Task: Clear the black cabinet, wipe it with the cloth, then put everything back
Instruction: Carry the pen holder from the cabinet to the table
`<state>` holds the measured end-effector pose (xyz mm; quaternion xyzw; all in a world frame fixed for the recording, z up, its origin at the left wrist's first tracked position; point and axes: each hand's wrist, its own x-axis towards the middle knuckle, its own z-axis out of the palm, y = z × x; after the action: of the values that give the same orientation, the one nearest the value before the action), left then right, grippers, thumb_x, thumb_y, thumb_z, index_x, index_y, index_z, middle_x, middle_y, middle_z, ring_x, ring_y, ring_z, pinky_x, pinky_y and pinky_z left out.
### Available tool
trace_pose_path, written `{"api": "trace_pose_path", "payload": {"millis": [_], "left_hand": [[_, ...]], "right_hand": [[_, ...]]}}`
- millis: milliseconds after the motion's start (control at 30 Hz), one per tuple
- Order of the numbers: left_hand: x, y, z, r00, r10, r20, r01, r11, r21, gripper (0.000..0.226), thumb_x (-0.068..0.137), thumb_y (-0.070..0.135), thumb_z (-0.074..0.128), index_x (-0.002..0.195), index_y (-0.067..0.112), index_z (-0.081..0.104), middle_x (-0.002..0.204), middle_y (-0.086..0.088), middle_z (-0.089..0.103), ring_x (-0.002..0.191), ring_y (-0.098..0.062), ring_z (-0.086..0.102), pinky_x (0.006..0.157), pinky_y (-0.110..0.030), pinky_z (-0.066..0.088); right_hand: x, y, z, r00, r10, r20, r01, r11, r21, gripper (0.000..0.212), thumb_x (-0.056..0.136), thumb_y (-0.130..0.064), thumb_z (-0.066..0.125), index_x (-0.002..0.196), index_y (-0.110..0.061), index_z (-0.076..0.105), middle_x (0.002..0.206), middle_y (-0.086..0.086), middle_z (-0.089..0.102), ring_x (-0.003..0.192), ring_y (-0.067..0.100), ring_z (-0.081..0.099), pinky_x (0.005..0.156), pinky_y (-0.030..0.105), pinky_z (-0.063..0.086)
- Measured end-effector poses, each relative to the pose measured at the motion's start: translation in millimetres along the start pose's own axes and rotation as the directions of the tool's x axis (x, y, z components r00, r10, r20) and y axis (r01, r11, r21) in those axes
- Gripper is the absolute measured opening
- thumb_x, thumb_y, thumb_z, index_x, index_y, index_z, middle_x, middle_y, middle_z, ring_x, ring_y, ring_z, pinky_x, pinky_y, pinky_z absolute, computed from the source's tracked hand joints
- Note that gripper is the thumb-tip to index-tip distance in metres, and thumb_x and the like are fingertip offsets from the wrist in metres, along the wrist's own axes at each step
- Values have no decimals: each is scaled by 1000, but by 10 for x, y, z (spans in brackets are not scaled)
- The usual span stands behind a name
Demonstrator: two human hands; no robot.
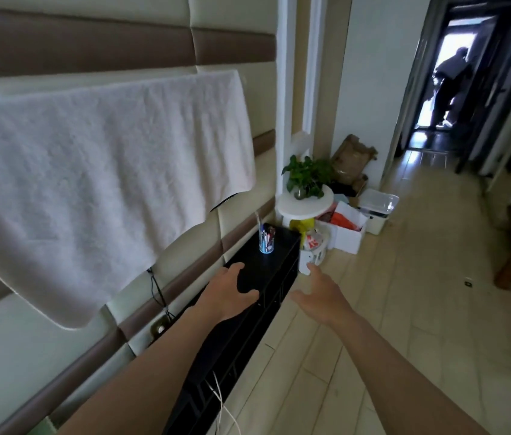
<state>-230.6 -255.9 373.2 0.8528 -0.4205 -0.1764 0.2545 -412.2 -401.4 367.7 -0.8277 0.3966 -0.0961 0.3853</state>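
the black cabinet (279,255) is long, low and glossy. it stands against the padded wall, its long axis running away from the viewer toward a white round stand (305,204) with a plant. near its far end a clear cup (266,242) stands upright, full of pens. the left hand (229,293) hovers open above the top, and the right hand (320,296) is open over the floor, grasping nothing.

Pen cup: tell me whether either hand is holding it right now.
No, the pen cup stands alone on the black cabinet, beyond the open left hand and right hand.
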Motion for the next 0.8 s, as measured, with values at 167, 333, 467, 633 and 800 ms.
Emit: {"api": "trace_pose_path", "payload": {"millis": [167,333,467,633,800], "left_hand": [[479,-159,-176,999,32,20,-30,997,-75,79,89,45,68,155,25,29,152,-4,34,135,-22,43,106,-29,38],[881,-359,-361,999,30,-18,-32,994,-104,80,87,42,72,154,19,34,153,-7,39,138,-22,43,111,-30,38],[1108,-493,-422,999,38,-10,-39,992,-119,81,88,40,72,155,18,32,155,-4,38,139,-21,43,105,-26,37],[1441,-626,-469,1000,27,14,-25,993,-119,80,86,43,71,153,20,34,153,-4,40,135,-21,44,100,-25,37],[1892,-680,-434,999,-6,36,10,993,-120,76,86,44,71,150,20,37,148,-5,44,133,-19,46,99,-23,36]], "right_hand": [[394,-172,-45,998,50,-41,-50,999,6,85,94,-38,63,161,-25,13,161,7,32,143,27,37,102,30,38],[750,-302,8,996,69,-64,-67,997,24,86,93,-41,62,161,-26,12,164,5,27,147,27,32,112,35,37],[973,-330,95,994,83,-66,-81,996,37,85,93,-40,61,161,-27,12,164,4,27,147,27,33,109,33,37],[1317,-290,91,990,114,-80,-107,990,88,83,93,-41,61,160,-30,14,161,4,34,142,26,40,98,29,42],[1778,-153,43,987,144,-76,-131,980,150,83,91,-44,61,160,-31,16,162,1,32,146,24,35,108,33,42]]}}
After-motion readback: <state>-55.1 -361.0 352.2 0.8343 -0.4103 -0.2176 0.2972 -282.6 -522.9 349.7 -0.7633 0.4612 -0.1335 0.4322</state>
